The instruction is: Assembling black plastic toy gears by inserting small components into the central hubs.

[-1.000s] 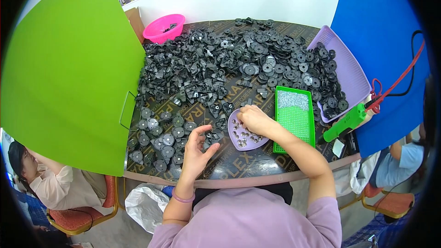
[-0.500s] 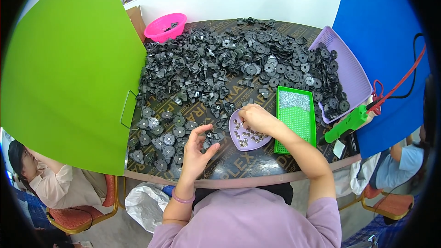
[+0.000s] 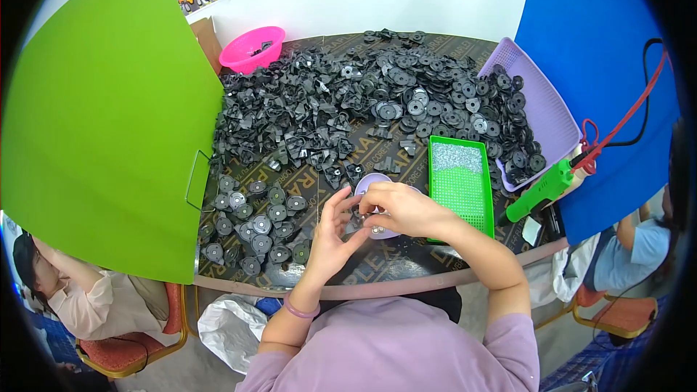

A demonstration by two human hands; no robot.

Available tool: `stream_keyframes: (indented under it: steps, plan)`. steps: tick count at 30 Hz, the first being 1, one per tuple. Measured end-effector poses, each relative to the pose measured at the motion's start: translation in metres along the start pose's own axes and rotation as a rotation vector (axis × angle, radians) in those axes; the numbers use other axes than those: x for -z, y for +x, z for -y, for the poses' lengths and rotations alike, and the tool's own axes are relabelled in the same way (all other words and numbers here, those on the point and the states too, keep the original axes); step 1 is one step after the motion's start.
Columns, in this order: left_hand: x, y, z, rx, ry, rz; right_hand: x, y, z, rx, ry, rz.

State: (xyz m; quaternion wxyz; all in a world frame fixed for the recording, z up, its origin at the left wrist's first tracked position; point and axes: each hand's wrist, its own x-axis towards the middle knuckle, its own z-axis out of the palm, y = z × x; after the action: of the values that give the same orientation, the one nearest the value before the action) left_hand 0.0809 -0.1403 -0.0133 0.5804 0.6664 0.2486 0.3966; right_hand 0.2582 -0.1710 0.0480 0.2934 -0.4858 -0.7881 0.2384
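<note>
My left hand [image 3: 330, 239] curls its thumb and fingers around a small black plastic part [image 3: 356, 218], mostly hidden between my hands. Meeting it from the right, my right hand [image 3: 404, 208] has its fingertips pinched at that part; what they hold is too small to make out. Beneath my right hand lies a lilac dish [image 3: 371, 181] with small round metal pieces, largely covered by the hand. To the left of my left hand, several round black assemblies [image 3: 262, 225] with metal centres lie on the dark patterned table [image 3: 392, 261].
A large heap of black parts [image 3: 290, 101] spreads across the back. Right of the dish stands a green tray [image 3: 462, 199] holding small silvery pieces. Beyond it are a green power screwdriver [image 3: 541, 192] and a lilac basket [image 3: 544, 109]. A pink basket [image 3: 250, 62] sits far left.
My right hand has come out of the dish toward my left hand, its fingers now at the black part. My left hand has moved slightly right. The view has shifted a little.
</note>
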Motion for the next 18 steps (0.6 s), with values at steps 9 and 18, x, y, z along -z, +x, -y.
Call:
stream_keyframes:
  steps: [9,18]
  plan:
    - [-0.007,0.000,-0.010,-0.008,0.046,0.024,0.000,0.002,0.002,-0.041,-0.105,0.081]
    - [-0.001,0.000,-0.001,0.030,-0.160,0.042,0.013,0.005,0.003,-0.084,0.087,-0.028]
